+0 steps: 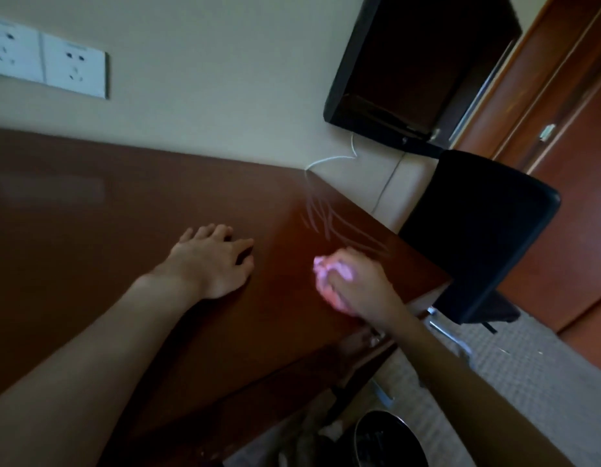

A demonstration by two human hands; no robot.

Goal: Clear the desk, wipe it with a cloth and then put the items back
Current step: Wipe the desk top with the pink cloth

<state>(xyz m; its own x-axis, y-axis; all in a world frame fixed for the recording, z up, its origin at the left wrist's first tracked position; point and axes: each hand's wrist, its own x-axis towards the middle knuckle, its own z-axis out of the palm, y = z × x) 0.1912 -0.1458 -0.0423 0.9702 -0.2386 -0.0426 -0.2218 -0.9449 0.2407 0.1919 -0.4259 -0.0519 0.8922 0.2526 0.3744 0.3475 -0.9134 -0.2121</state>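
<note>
Here the pink cloth [329, 274] sits bunched on the brown surface [90, 230] near its right edge, clenched in the right hand [356, 284]. The left hand [211, 261] rests flat beside it, grip released, fingers spread.

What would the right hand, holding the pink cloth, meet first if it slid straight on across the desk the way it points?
Probably the white cable lying on the desk ahead of the right hand and pink cloth; beyond it, the wall. Depth is uncertain.
</note>
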